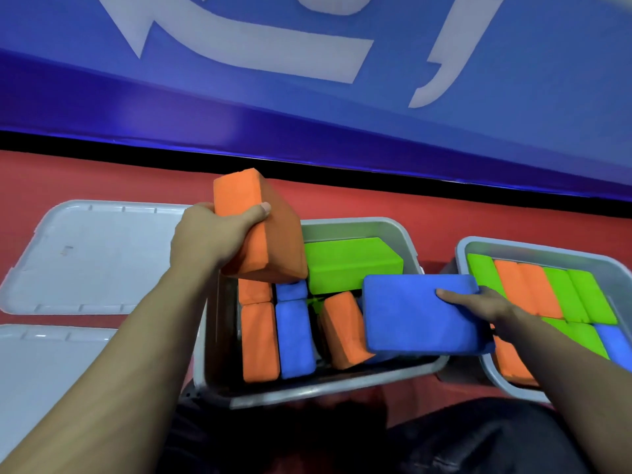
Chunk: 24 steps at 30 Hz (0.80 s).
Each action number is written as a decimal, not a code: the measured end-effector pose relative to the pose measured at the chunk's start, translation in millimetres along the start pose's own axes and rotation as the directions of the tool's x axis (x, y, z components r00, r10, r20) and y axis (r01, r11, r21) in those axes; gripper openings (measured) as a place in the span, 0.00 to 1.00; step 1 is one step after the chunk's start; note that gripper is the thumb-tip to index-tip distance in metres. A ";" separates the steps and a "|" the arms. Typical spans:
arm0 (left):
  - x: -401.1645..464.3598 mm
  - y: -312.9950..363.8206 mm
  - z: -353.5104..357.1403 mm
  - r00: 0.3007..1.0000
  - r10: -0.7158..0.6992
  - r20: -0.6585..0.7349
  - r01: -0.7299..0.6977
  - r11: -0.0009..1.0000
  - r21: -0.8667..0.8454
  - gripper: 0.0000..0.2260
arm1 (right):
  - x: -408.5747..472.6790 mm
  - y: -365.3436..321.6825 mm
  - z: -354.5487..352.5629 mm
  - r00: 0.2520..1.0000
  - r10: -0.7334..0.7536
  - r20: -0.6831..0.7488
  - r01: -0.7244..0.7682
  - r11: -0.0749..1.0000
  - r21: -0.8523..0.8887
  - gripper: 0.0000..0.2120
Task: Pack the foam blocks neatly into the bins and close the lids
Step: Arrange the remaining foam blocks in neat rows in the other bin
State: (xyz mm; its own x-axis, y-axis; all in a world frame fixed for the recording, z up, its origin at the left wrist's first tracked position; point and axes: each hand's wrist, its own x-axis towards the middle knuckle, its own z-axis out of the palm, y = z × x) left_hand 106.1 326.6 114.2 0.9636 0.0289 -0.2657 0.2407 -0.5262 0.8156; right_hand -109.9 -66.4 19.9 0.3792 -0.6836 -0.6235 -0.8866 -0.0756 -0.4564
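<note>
The left hand is clenched around an orange block, thumb across its near face, holding it tilted above the far-left corner of the middle bin. The right hand grasps a blue block at its right edge, fingers spread flat on top, holding it level over the right side of the same bin.

The middle bin (grey, lid off) holds two orange blocks standing on edge along the left wall, two blue blocks beside them, one orange block leaning loose at the centre, and one green block lying across the far end. The blocks beneath the held blue one are hidden.

The right bin stands just beside it, packed in tidy rows: green, orange and blue blocks on edge, touching one another. An exact count cannot be told, as the arm covers part.

Two grey lids lie flat on the red floor to the left, one nearer, one farther.
</note>
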 end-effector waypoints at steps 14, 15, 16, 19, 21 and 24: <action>-7.8 24.7 -30.6 0.995 -0.003 -0.101 -0.044 0.887 -0.459 0.24 | -66.1 -100.5 88.7 0.889 -0.115 0.444 0.038 0.983 0.178 0.28; -6.4 23.4 -32.2 0.995 -0.018 -0.103 -0.035 0.872 -0.489 0.23 | -69.8 -107.1 106.6 0.866 -0.106 0.489 0.016 0.983 0.184 0.28; -4.5 21.2 -33.3 0.995 -0.039 -0.095 -0.017 0.851 -0.525 0.20 | -74.8 -113.4 124.7 0.845 -0.101 0.525 -0.004 0.981 0.195 0.28; -0.8 14.2 -32.3 0.990 -0.138 -0.007 0.105 0.784 -0.612 0.16 | -85.5 -120.1 178.4 0.775 -0.057 0.629 -0.017 0.994 0.110 0.25; 2.6 6.6 -28.0 0.976 -0.209 0.063 0.200 0.748 -0.633 0.21 | -88.0 -115.7 208.3 0.729 0.012 0.685 0.052 0.996 -0.073 0.29; 8.0 -11.4 -17.0 0.953 -0.268 0.139 0.297 0.748 -0.594 0.27 | -81.9 -108.4 221.6 0.691 0.097 0.716 0.143 0.953 -0.267 0.35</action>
State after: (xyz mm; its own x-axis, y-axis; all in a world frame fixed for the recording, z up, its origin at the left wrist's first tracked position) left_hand 113.0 347.3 111.5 0.8380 0.0509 -0.5433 0.5349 0.1203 0.8363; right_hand 13.9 158.7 -20.2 0.3658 0.0400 -0.9298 -0.8615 -0.3636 -0.3546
